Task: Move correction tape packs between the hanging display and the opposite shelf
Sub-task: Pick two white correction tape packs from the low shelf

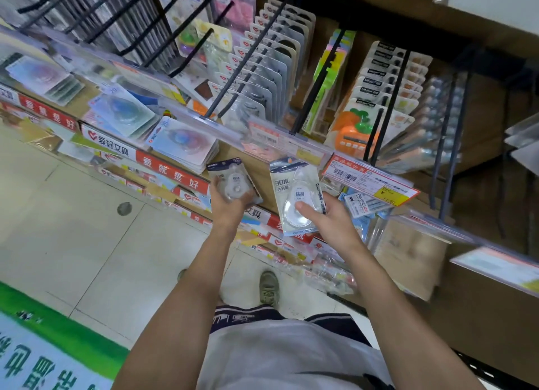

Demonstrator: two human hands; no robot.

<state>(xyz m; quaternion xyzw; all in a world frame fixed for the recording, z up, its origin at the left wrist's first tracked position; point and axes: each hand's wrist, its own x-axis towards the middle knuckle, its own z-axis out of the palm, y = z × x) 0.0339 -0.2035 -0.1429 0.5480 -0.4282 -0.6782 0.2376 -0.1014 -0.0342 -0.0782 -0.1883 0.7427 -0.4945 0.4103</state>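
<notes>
My left hand [226,207] grips a small correction tape pack [230,179] with a dark top edge, held just in front of the wooden shelf [256,167]. My right hand [329,219] holds a larger white correction tape pack [294,191], thumb pressed on its clear blister. Both packs are upright, side by side, below the hanging display of black pegs [250,54] loaded with carded packs. Flat stacks of blue and pink correction tape packs [186,141] lie on the shelf to the left.
A clear price rail [370,179] with a yellow tag juts out right of my right hand. Carrot-shaped items [358,129] and other carded goods hang at right. Red-and-white shelf-edge banners [166,167] run below. Tiled floor [73,214] and my shoe [268,287] are underneath.
</notes>
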